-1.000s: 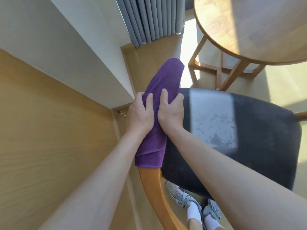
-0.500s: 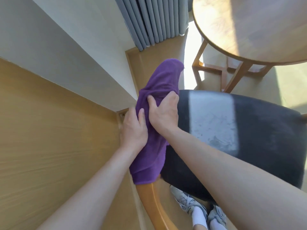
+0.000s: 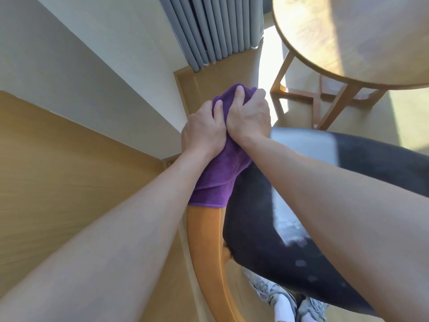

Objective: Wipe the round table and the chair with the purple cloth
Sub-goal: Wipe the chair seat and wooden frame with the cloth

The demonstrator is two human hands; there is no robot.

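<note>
A: Item one, progress?

B: Chair (image 3: 290, 205) in hand. Purple cloth (image 3: 220, 175) draped over the curved wooden armrest (image 3: 209, 247); left hand (image 3: 204, 131) and right hand (image 3: 249, 115) side by side on its far end, each grip curled round the bunched fabric. Judged: armrest wipe under way; dark seat cushion, with pale marks in the sunlit strip, looks yet to be done.

A: The round table (image 3: 352, 40)?

B: Whether wiped, cannot tell. The surface carries nothing visible, wood top in sun, standing beyond the chair.

A: Room?

B: White wall, wood panelling at left, grey pleated curtain (image 3: 216, 31), pale wood floor. Sneakers (image 3: 274, 291) below the seat.
</note>
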